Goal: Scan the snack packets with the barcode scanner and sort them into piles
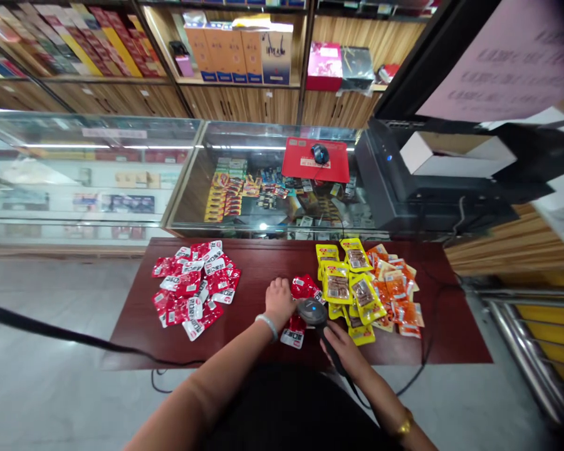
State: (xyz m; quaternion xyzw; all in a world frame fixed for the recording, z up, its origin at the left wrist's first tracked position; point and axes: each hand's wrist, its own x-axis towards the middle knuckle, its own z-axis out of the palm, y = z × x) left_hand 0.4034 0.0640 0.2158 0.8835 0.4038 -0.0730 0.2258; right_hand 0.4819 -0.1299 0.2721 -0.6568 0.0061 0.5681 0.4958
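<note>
My right hand grips the handle of a dark handheld barcode scanner, whose head carries a small blue light. The scanner head is over a few red-and-white snack packets in the middle of the table. My left hand, with a pale bracelet at the wrist, is at the left edge of these packets. Its fingers are curled; what they hold, if anything, is hidden. Yellow snack packets and orange packets lie heaped to the right. A larger pile of red-and-white packets lies to the left.
The dark red table stands against a glass display counter. On the counter are a red mat, a computer mouse, and a dark machine with an open white box. A black cable crosses the left side.
</note>
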